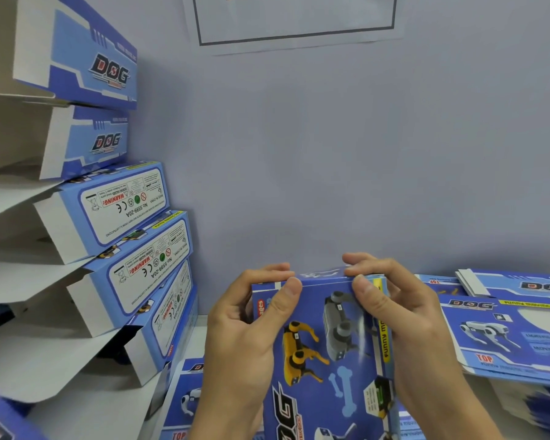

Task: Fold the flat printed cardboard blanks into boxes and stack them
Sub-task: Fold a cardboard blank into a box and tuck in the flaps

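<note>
Both hands pinch the far top edge of a blue printed cardboard box (324, 344) showing yellow and grey robot dogs: left hand (245, 341) at its left corner, right hand (404, 325) at its right. A leaning stack of folded blue boxes (134, 242) crowds the left hand's side; flat blue printed blanks (515, 331) lie beside the right hand on the white counter (200, 335). Bare lilac wall (331, 154) rises beyond.

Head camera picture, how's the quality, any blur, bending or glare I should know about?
Head view: even, soft light with no glare; the box held by the left hand and right hand is fairly sharp, with slight smear on its grey dog print; the flat blanks blur toward the lower right corner; wide-angle bending tilts the stacked boxes at left.
</note>
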A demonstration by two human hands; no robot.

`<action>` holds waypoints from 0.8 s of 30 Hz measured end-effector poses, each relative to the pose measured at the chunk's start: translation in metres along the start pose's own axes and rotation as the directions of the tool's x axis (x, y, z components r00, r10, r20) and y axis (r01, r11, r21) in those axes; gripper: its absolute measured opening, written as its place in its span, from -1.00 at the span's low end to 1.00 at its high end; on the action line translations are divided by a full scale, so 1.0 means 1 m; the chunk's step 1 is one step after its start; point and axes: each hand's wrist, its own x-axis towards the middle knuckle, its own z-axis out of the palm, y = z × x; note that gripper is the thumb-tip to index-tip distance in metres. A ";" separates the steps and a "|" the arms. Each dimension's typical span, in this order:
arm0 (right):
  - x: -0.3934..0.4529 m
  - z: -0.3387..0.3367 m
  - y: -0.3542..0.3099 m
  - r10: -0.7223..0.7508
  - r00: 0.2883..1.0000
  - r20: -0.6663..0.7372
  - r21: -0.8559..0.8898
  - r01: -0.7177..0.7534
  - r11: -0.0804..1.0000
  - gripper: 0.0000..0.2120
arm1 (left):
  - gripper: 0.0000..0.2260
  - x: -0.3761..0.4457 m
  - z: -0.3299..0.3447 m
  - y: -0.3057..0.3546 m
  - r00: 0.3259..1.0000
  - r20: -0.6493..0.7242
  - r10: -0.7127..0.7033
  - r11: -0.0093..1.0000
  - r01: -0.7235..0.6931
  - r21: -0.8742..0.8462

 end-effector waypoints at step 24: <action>-0.003 0.003 -0.002 -0.023 1.000 0.014 -0.053 0.024 0.998 -0.83 | -0.78 -0.002 -0.001 0.001 0.998 0.055 0.043 0.994 -0.048 0.096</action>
